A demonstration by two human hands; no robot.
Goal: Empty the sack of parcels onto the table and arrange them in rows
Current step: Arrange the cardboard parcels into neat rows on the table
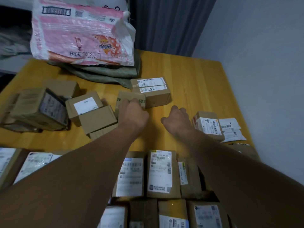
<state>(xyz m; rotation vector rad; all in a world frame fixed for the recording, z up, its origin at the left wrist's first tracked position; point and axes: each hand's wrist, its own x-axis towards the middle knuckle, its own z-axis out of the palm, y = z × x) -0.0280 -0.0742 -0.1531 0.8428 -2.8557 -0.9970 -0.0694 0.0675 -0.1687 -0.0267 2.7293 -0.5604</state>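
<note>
While rows of parcels fill the table's near edge and the pink sack sits far left, the left hand grips a small brown box mid-table, the right hand loosely curled and empty; next, likely, lifting it into a row.

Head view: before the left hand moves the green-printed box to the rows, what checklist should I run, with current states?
1. Left hand grips the green-printed box: ok, fingers curled over its top.
2. Right hand free: ok, holds nothing.
3. Box clear of the labelled box behind it: cannot tell, they overlap in view.
4. Bare table beyond the rows of parcels: ok.
5. Pink sack emptied: cannot tell.
</note>
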